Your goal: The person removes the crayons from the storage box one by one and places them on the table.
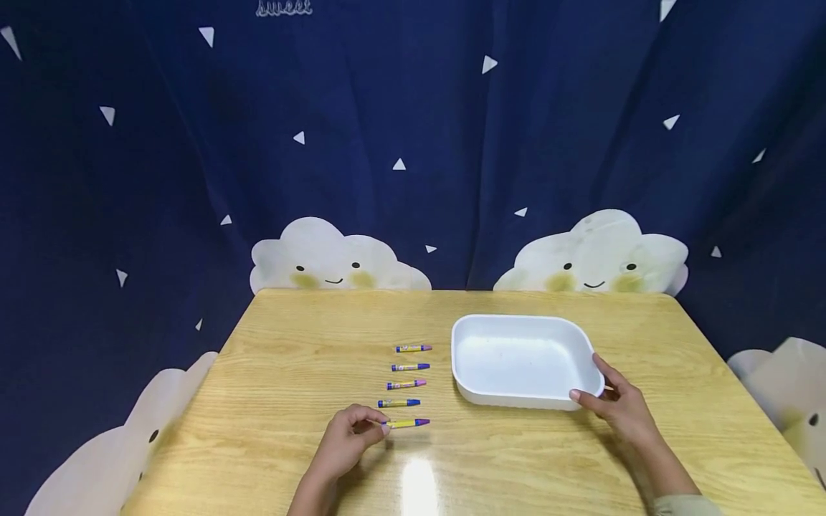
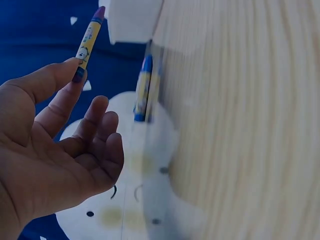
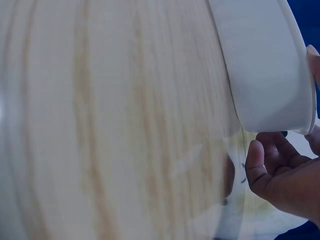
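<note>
Five crayons lie in a column on the wooden table (image 1: 290,373). My left hand (image 1: 377,428) pinches the left end of the nearest one, a yellow crayon with a purple tip (image 1: 408,423). In the left wrist view the thumb and index finger of the left hand (image 2: 75,72) meet on that crayon (image 2: 88,37), and a blue crayon (image 2: 144,90) lies beyond it. My right hand (image 1: 603,394) grips the near right corner of a white tray (image 1: 516,398), thumb on the rim. The right wrist view shows the right hand (image 3: 280,170) curled beside the tray's wall (image 3: 265,65).
The other crayons (image 1: 410,367) lie parallel just left of the tray, tips pointing right. A dark blue curtain with white clouds (image 1: 335,261) hangs behind the table. The table's far edge runs close to the curtain.
</note>
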Available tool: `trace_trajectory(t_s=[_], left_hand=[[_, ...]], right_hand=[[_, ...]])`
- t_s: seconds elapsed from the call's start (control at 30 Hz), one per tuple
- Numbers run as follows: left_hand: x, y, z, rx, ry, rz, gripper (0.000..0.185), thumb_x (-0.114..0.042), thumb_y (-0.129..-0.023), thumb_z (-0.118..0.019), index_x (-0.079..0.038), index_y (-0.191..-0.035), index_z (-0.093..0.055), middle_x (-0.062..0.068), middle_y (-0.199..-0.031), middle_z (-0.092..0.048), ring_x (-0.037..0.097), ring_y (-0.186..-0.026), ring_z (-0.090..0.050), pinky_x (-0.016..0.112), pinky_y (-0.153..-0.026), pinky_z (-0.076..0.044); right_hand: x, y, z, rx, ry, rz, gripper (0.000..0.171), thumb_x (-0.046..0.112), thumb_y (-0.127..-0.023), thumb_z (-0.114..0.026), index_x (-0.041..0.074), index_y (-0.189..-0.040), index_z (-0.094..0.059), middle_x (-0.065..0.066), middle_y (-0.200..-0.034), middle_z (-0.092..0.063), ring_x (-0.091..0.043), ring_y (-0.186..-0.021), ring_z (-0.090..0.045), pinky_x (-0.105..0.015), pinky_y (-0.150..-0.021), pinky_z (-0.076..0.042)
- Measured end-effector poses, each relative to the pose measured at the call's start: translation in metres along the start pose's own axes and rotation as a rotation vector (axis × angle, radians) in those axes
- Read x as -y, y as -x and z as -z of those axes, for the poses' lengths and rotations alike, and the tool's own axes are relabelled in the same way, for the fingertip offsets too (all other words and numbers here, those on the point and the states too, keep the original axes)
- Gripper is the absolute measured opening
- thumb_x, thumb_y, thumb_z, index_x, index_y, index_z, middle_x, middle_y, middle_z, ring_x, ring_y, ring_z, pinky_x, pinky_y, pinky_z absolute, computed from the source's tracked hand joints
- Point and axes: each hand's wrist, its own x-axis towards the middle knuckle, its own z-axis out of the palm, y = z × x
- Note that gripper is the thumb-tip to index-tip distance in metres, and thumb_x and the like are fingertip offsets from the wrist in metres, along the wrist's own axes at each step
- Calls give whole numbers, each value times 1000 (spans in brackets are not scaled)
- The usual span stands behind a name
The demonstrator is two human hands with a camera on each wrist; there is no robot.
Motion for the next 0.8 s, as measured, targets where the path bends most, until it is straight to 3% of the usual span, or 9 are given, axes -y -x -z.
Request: trace_trajectory(t_s=[0.27, 0.6, 0.8], left_hand=[[10, -3, 17, -4, -81, 58, 12, -12, -81, -70, -4, -89, -69, 7, -91, -56, 21, -81, -52, 34, -68, -44], [7, -11, 16, -19, -263, 103, 8, -6, -76, -73, -4, -82, -69, -1, -73, -59, 16, -69, -52, 32, -59, -44], [8, -14, 15, -41, -338, 132, 8, -2, -73, -76, -6, -78, -70, -3, -70, -59, 15, -67, -50, 31, -59, -42]], right_hand=[[-3, -1, -2, -15, -44, 34, 84, 20, -83, -73, 8, -148, -21, -28, -133, -39, -2, -87, -52, -22, -66, -50], [-3, -3, -1, 2, -44, 24, 85, 23, -83, -72, 8, -148, -20, -31, -128, -41, -4, -89, -52, -23, -68, -50], [-3, -1, -1, -8, -41, 23, 86, 23, -82, -73, 9, -148, -20, -28, -133, -39, -1, -87, -52, -23, -67, -50]])
